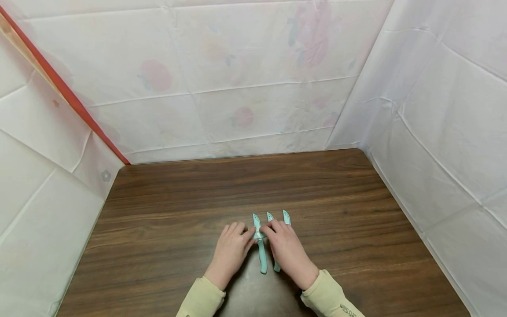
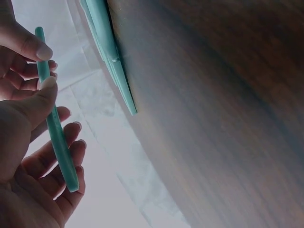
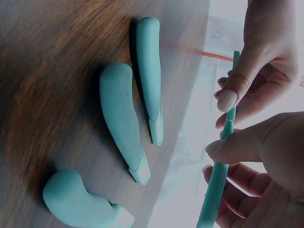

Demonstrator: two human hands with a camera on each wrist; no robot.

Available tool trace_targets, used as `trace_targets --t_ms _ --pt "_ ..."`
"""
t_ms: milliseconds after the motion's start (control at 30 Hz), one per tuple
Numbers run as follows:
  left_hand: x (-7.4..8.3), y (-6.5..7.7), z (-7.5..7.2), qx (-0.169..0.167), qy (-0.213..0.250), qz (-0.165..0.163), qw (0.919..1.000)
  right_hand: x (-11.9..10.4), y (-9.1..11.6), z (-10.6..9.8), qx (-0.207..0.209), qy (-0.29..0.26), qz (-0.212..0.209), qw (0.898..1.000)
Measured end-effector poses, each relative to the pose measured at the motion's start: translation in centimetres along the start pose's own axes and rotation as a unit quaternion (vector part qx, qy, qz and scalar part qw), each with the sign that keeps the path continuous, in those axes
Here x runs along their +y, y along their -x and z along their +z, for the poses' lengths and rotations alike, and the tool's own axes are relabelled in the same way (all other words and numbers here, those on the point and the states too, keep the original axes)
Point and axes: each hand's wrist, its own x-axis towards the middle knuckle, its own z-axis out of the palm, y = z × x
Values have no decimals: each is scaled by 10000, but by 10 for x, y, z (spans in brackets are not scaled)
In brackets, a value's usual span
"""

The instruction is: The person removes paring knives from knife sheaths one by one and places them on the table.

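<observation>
Between the thumbs and fingers of both hands is a slim teal knife (image 1: 259,236), held crosswise just above the table. My left hand (image 1: 231,247) pinches its narrower end, and my right hand (image 1: 288,247) grips the thicker handle end. In the right wrist view the held knife (image 3: 218,185) appears edge-on, with a joint along its length. Beneath the hands lies a matching teal knife (image 1: 262,259), its pale blade part pointing away. Two more teal knives, one with its handle (image 3: 118,107) plain in the right wrist view, are partly covered by the right hand in the head view.
The dark wood-grain table (image 1: 166,211) stretches out around the hands. Pale printed sheets (image 1: 245,75) hang behind and along both sides. A red strip (image 1: 67,92) runs down the left back corner.
</observation>
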Motion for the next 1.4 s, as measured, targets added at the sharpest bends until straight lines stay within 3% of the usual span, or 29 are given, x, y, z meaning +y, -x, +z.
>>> trace_targets --t_ms 633,1400 --pt "3 -4 -5 -142 70 115 9998 1 -3 -2 116 -33 -26 9999" --pt "2 -4 -5 -156 -43 99 9998 2 -2 0 -45 36 -69 10000"
